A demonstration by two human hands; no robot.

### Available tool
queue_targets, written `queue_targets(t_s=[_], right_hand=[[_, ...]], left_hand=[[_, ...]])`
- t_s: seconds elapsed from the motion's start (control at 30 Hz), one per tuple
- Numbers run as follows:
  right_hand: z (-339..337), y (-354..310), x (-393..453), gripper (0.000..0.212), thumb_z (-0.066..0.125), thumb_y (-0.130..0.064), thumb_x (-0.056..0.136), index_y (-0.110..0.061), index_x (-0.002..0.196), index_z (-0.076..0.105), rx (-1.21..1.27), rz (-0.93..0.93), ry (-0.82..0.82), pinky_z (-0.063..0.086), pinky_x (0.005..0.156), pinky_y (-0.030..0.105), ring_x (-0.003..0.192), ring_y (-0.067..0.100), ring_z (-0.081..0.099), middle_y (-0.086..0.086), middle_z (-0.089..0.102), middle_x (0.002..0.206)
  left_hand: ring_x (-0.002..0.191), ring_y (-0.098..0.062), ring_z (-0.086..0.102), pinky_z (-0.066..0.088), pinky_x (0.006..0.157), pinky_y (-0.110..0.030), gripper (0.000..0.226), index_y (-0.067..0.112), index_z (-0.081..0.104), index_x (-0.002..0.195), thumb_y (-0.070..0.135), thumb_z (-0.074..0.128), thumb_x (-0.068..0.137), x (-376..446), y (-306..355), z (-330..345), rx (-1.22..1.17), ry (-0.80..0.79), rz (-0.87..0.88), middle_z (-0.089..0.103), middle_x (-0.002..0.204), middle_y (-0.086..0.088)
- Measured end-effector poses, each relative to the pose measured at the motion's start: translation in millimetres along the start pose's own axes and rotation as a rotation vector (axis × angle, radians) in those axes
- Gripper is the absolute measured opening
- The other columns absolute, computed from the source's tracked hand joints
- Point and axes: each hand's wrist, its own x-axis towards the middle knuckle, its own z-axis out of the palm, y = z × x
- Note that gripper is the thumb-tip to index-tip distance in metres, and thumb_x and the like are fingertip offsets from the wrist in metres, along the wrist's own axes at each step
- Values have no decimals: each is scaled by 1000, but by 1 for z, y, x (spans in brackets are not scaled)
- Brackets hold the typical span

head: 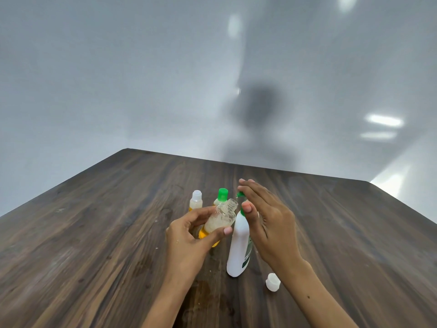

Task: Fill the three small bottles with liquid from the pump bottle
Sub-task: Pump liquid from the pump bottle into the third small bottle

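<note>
Tilting an uncapped small bottle (220,218) toward the green spout at frame centre, the left hand (189,235) grips it. The right hand (264,216) presses flat-fingered on the pump bottle (237,247); two more small bottles (196,200) stand behind.

Dark brown wood-grain tabletop (94,233); white pump bottle (238,245), green pump (240,194); green cap (222,194); loose white cap (272,282).

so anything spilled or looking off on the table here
Yes: a wet, shiny patch on the table near its front edge, between the forearms, looks like spilled liquid. A loose white cap also lies beside the pump bottle.
</note>
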Motion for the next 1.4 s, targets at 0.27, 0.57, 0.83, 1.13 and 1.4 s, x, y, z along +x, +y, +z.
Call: queue_targets(t_s=[0.27, 0.57, 0.83, 1.13, 1.4], right_hand=[[9, -1, -8, 66, 25, -59, 97, -11, 112, 69, 17, 24, 40, 53, 88, 44, 119, 13, 55, -1, 65, 119], [5, 2, -3, 66, 23, -57, 98, -10, 111, 69, 36, 3, 39, 52, 89, 43, 118, 13, 55, -1, 65, 119], [1, 2, 1, 67, 23, -58, 97, -11, 112, 68, 26, -14, 38, 51, 92, 43, 119, 15, 55, 0, 64, 121], [5, 2, -2, 67, 24, -58, 98, -11, 112, 69, 28, 11, 46, 53, 87, 44, 119, 13, 55, -1, 65, 120], [6, 2, -8, 72, 21, -61, 96, -9, 113, 68, -4, -3, 32, 53, 88, 42, 120, 13, 54, -1, 64, 121]], left_hand=[[90, 4, 67, 51, 78, -10, 45, 23, 74, 101, 25, 89, 58, 0, -2, 0, -2, -7, -5, 74, 94, 15], [91, 0, 69, 53, 79, -15, 44, 23, 75, 99, 24, 89, 58, 0, -6, 2, -23, -20, -22, 75, 93, 13], [89, 2, 68, 51, 75, -10, 41, 28, 74, 96, 22, 90, 58, 0, -5, 1, -16, -10, -21, 75, 91, 16], [87, 6, 67, 47, 72, -4, 40, 30, 73, 94, 18, 89, 59, 1, -2, 1, -24, -4, -6, 73, 89, 22], [91, 1, 69, 51, 78, -10, 42, 24, 74, 99, 19, 89, 60, 1, -3, 0, -36, -6, -16, 75, 94, 13]])
